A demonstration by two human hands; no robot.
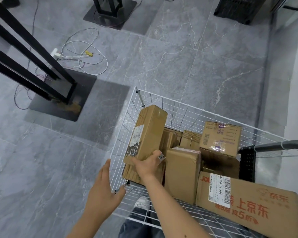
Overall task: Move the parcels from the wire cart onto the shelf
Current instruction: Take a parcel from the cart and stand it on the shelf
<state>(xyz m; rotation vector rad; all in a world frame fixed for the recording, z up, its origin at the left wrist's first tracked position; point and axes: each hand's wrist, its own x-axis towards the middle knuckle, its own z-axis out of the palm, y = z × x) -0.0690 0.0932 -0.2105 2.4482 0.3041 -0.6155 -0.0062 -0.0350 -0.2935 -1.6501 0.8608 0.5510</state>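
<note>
The right hand (149, 164) grips a long brown cardboard parcel (148, 133), tilted inside the white wire cart (187, 115) among other brown boxes (182, 172). The left hand (103, 191) is open beside the cart wall, near a black metal stand (64, 93).

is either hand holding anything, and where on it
The right hand grips the long box by its near end. The left hand is open and holds nothing.
</note>
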